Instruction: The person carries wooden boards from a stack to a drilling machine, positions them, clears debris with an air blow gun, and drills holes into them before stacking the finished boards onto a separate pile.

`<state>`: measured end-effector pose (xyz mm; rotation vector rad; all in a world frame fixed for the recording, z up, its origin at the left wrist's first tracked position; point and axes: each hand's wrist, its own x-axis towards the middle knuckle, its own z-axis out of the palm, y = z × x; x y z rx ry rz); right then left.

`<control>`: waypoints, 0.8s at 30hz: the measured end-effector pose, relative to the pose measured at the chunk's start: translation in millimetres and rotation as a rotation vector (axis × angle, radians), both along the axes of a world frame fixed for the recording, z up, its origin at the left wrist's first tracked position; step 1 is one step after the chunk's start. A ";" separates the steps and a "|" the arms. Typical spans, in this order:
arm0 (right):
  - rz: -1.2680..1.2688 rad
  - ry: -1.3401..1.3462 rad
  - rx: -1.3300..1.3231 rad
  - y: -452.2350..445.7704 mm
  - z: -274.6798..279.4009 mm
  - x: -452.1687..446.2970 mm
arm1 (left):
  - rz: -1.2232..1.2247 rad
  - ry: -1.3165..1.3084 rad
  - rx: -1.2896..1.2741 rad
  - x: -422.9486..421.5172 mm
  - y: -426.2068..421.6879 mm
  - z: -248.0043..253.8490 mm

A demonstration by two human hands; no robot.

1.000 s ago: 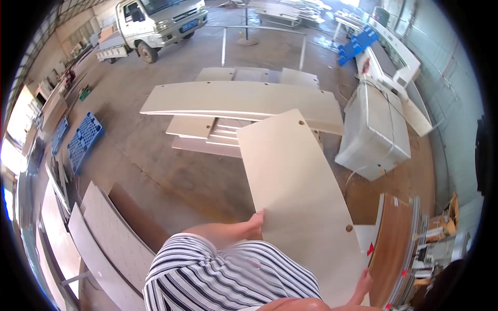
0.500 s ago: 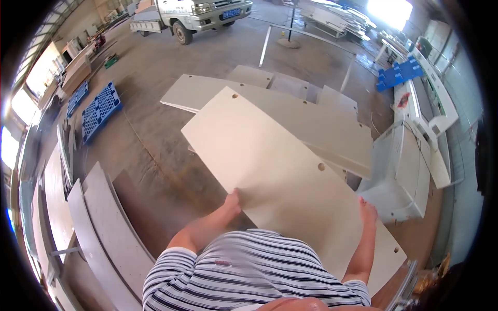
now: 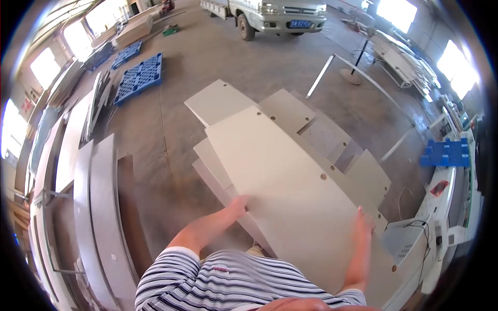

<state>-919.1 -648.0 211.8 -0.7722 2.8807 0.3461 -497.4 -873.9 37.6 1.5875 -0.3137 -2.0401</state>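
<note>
A long cream-coloured board [image 3: 282, 171] with dark round holes along its right edge lies in front of my body, its far part over other boards. My left hand [image 3: 238, 206] grips its left edge, thumb on top and the other fingers hidden underneath. On the opposite edge my right hand [image 3: 364, 224] holds the same board, its fingers partly hidden. Beneath and beyond it are similar boards: one sticks out at the far left [image 3: 215, 101], others to the right [image 3: 288, 110]. The pile's lower boards [image 3: 213, 163] show along the left side.
Grey panels [image 3: 106, 207] lie to my left. Blue plastic pallets [image 3: 139, 78] rest on the floor farther off. A truck [image 3: 280, 18] stands at the back. White machinery or casing [image 3: 410, 238] and a blue plastic piece [image 3: 445, 153] are at the right. A metal frame [image 3: 363, 78] lies beyond the boards.
My view has swung left. The held board has turned to lie more nearly in line with the pile beneath it, and both hands remain on its edges.
</note>
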 end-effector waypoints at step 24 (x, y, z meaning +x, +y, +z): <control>1.074 -1.334 0.077 -20.1 -298.0 251.0 | -0.246 -0.644 -0.240 245.3 308.8 37.3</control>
